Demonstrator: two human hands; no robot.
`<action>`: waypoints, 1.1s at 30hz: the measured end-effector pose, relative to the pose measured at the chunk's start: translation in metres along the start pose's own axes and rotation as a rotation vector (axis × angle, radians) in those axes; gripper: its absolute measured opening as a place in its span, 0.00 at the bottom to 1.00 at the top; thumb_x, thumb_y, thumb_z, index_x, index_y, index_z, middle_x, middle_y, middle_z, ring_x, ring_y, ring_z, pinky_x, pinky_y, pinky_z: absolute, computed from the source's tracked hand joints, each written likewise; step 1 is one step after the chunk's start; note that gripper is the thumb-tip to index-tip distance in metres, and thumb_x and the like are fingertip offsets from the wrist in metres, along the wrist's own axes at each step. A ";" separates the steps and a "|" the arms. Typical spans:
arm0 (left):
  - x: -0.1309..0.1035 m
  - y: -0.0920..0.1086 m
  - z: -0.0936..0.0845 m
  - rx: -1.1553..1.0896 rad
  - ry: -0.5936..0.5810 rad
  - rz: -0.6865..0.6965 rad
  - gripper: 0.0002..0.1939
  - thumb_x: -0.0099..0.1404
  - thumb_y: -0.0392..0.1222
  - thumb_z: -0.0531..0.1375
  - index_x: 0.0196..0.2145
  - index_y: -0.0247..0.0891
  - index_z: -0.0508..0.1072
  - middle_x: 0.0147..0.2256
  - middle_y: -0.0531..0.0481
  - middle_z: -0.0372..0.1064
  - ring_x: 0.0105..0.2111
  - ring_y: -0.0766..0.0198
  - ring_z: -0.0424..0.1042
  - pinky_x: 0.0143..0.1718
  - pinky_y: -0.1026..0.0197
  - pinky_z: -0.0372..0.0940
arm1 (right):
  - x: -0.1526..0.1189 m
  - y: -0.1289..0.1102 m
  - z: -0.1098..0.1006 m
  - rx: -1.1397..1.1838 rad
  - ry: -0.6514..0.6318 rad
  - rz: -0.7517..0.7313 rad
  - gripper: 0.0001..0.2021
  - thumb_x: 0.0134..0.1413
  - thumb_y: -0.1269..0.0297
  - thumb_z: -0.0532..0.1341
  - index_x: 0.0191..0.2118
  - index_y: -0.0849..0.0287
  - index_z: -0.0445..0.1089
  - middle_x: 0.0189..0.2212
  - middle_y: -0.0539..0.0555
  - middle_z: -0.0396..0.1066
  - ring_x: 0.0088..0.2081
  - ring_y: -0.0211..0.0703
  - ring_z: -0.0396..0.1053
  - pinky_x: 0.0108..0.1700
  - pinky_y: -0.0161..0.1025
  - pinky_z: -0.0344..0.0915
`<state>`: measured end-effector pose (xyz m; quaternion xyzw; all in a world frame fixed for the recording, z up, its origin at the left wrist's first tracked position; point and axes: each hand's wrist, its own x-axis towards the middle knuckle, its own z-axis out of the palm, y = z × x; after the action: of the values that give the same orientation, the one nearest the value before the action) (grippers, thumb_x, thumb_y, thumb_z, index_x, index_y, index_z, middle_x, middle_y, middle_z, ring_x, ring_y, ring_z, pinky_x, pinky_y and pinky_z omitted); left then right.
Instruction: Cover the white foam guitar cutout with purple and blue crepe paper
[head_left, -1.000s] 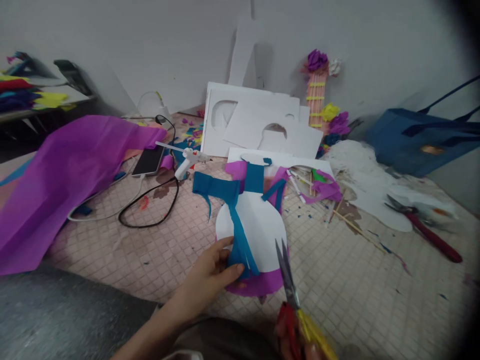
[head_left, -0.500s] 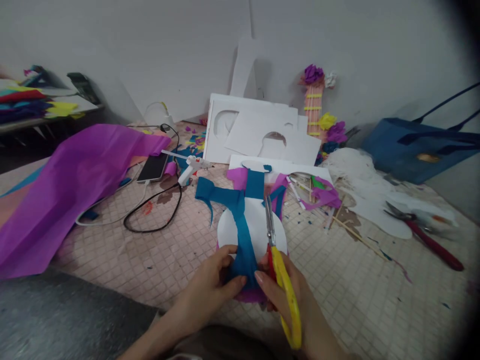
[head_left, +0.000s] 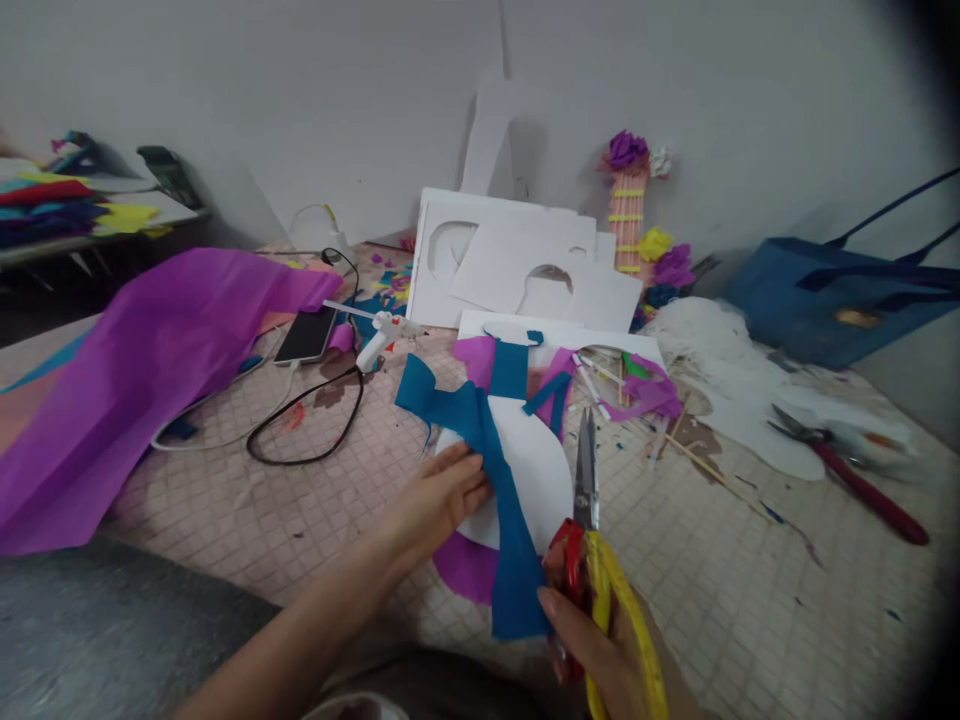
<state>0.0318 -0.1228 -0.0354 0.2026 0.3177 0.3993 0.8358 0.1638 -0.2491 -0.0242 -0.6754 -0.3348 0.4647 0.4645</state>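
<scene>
A blue crepe paper strip [head_left: 519, 520] runs down over a white rounded cutout [head_left: 534, 460], with a purple paper piece [head_left: 463, 567] showing beneath. The strip's upper end bends off to the left. My left hand [head_left: 442, 500] lies on the cutout, fingers stretched out and fingertips touching the strip's left edge. My right hand [head_left: 592, 630] is closed around scissors [head_left: 585, 500] with red and yellow handles. Their blades point away from me, nearly together, to the right of the cutout. My right thumb is beside the strip's lower right edge; whether it grips the paper is unclear.
A glue gun [head_left: 386, 335], a phone [head_left: 306, 335] with cables and a large purple sheet [head_left: 150, 370] are on the left. White cut boards [head_left: 510, 250] lean behind. Pliers [head_left: 847, 465], thin sticks [head_left: 705, 468] and a blue bag [head_left: 787, 290] are on the right.
My left hand has moved up and away from the strip's lower end. My right hand and the scissors have shifted right and toward me. The strip's lower end now lies spread out.
</scene>
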 end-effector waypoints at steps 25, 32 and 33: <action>-0.058 -0.009 -0.017 0.580 -0.180 -0.017 0.24 0.59 0.47 0.65 0.49 0.41 0.62 0.44 0.44 0.72 0.47 0.57 0.70 0.51 0.52 0.59 | -0.009 0.020 0.012 0.339 -0.058 0.168 0.27 0.39 0.44 0.68 0.38 0.55 0.59 0.17 0.41 0.64 0.11 0.29 0.58 0.13 0.28 0.54; -0.047 -0.028 -0.011 0.435 -0.101 -0.052 0.20 0.56 0.48 0.66 0.36 0.40 0.58 0.28 0.58 0.62 0.27 0.71 0.62 0.31 0.64 0.57 | -0.014 0.022 0.007 0.276 -0.121 0.194 0.27 0.40 0.41 0.66 0.37 0.57 0.61 0.13 0.41 0.62 0.11 0.31 0.57 0.15 0.29 0.55; -0.045 -0.028 -0.010 0.458 -0.104 -0.043 0.20 0.56 0.47 0.66 0.36 0.40 0.58 0.26 0.59 0.60 0.25 0.72 0.59 0.29 0.65 0.55 | -0.013 0.021 0.004 0.220 -0.111 0.189 0.27 0.41 0.40 0.65 0.38 0.58 0.62 0.14 0.42 0.62 0.11 0.31 0.58 0.14 0.29 0.55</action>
<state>0.0181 -0.1746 -0.0427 0.4006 0.3606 0.2877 0.7916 0.1561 -0.2668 -0.0406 -0.6223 -0.2421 0.5766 0.4708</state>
